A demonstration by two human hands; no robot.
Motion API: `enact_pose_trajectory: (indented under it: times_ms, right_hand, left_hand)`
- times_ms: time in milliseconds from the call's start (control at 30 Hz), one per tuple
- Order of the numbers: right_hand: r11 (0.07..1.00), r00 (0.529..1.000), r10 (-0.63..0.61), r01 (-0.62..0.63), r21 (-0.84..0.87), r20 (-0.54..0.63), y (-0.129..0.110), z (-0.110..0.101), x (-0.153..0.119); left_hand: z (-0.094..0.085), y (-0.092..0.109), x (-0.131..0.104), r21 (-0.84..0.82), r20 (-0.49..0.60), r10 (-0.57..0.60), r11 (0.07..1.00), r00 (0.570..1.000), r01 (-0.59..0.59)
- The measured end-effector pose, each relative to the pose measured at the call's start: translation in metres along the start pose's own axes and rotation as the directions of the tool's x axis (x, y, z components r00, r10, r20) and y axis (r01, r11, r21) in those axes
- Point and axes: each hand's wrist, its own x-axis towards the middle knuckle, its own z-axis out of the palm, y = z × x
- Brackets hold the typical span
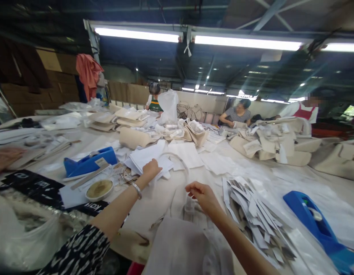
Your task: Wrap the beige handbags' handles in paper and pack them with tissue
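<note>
My left hand (152,170), with a bracelet at the wrist, is closed above a stack of white paper sheets (144,154). What its fingers hold cannot be made out. A pale, thin strap (181,158) arcs between my two hands. My right hand (202,194) has its fingers curled together over clear plastic wrap (189,206); whether anything is pinched in them is hidden. Directly below lies a pale bag-like piece (177,244) under a whitish translucent sheet, close to my body.
Blue tape dispensers (91,161) (314,219) stand left and right. A small dish (99,190) sits near black printed plastic (30,187). Loose paper strips (254,214) lie at right. Beige bags (280,145) are piled behind. Another person's hand (6,158) shows at left; several people sit beyond.
</note>
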Motion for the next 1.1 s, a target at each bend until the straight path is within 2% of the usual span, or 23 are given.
enact_pose_trajectory:
  times_ms: [100, 200, 333, 367, 433, 500, 567, 667, 767, 833, 900, 1000, 1067, 1100]
  right_hand:
    - [0.999, 1.000, -0.011, 0.011, 0.030, 0.008, -0.003, -0.001, 0.019]
    - [0.998, 0.995, -0.065, 0.066, 0.013, -0.070, -0.021, -0.007, 0.039]
    - [0.977, 0.957, -0.210, 0.210, -0.020, -0.198, -0.074, -0.011, 0.066]
    - [0.978, 0.959, -0.200, 0.207, 0.014, -0.198, -0.090, -0.010, 0.070]
    - [0.977, 0.991, -0.075, 0.095, 0.191, -0.109, -0.122, -0.006, 0.074]
    - [0.916, 0.999, 0.029, -0.038, 0.399, 0.030, -0.149, 0.002, 0.071]
    - [0.840, 0.994, 0.042, -0.088, 0.535, 0.096, -0.168, 0.010, 0.064]
    - [0.752, 0.993, 0.009, -0.083, 0.654, 0.116, -0.187, 0.021, 0.047]
    - [0.686, 0.987, -0.050, -0.076, 0.724, 0.150, -0.204, 0.024, 0.031]
    - [0.695, 0.981, -0.091, -0.061, 0.716, 0.172, -0.212, 0.020, 0.023]
    - [0.758, 0.972, -0.155, 0.002, 0.652, 0.177, -0.213, 0.013, 0.023]
    - [0.900, 0.976, -0.210, 0.170, 0.402, 0.057, -0.195, 0.002, 0.036]
    - [0.948, 0.979, -0.203, 0.201, 0.248, -0.017, -0.173, -0.002, 0.051]
    - [0.958, 0.980, -0.198, 0.196, 0.212, -0.011, -0.162, -0.003, 0.058]
  left_hand:
    - [-0.008, 0.006, 0.007, 0.037, -0.020, 0.059, 0.998, 0.998, -0.058]
    - [-0.031, 0.012, 0.000, 0.060, -0.120, 0.216, 0.976, 0.969, -0.210]
    - [-0.082, 0.022, -0.030, 0.088, -0.277, 0.446, 0.894, 0.851, -0.440]
    - [-0.095, 0.024, -0.041, 0.092, -0.311, 0.487, 0.870, 0.816, -0.485]
    - [-0.117, 0.027, -0.066, 0.076, -0.419, 0.560, 0.806, 0.714, -0.587]
    - [-0.134, 0.027, -0.094, 0.069, -0.555, 0.614, 0.706, 0.561, -0.704]
    - [-0.143, 0.023, -0.122, 0.106, -0.640, 0.648, 0.606, 0.412, -0.788]
    - [-0.149, 0.016, -0.155, 0.190, -0.679, 0.682, 0.522, 0.273, -0.832]
    - [-0.155, 0.010, -0.176, 0.225, -0.730, 0.660, 0.476, 0.177, -0.850]
    - [-0.162, 0.006, -0.183, 0.206, -0.764, 0.626, 0.467, 0.157, -0.860]
    - [-0.172, 0.003, -0.185, 0.111, -0.811, 0.559, 0.439, 0.173, -0.892]
    - [-0.195, -0.002, -0.185, -0.136, -0.878, 0.408, 0.292, 0.252, -0.947]
    - [-0.214, -0.007, -0.186, -0.289, -0.887, 0.326, 0.164, 0.328, -0.943]
    - [-0.224, -0.010, -0.187, -0.348, -0.881, 0.297, 0.118, 0.368, -0.930]
